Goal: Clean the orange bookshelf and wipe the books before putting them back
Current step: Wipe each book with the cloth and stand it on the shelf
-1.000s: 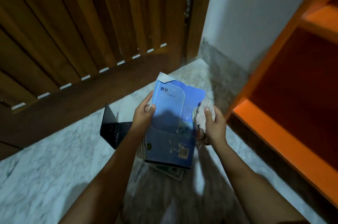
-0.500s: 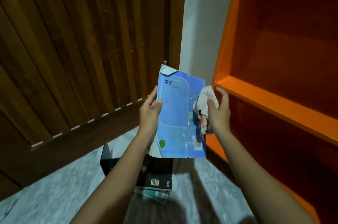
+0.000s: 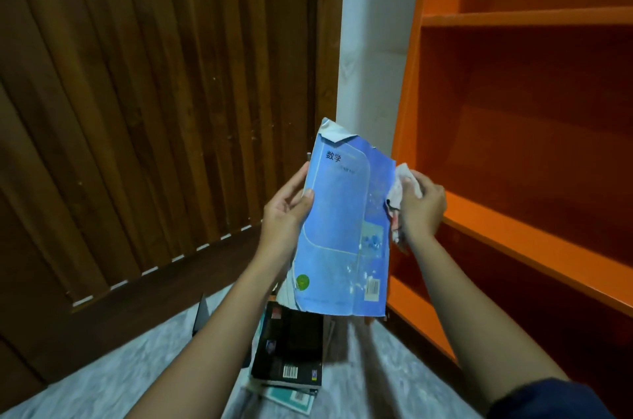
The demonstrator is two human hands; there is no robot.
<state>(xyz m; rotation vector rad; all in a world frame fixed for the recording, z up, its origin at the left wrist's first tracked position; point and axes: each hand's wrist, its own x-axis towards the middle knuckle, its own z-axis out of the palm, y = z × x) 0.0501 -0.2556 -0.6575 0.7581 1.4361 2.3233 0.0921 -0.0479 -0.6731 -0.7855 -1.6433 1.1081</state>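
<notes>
Head-worn view, forward and downward.

The orange bookshelf runs off the top and right edges. The left forearm and the blue textbook cover part of the book stack on the floor; its lowest books show only slivers.

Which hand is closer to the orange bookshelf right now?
Right. The right hand, gripping a white cloth, is beside the orange bookshelf at its middle shelf edge; the left hand holds the blue book at its opposite edge, farther away.

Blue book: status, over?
Left grip holds blue book by left edge. Right grip bunches white cloth at right edge. Nothing between it and orange bookshelf.
</notes>
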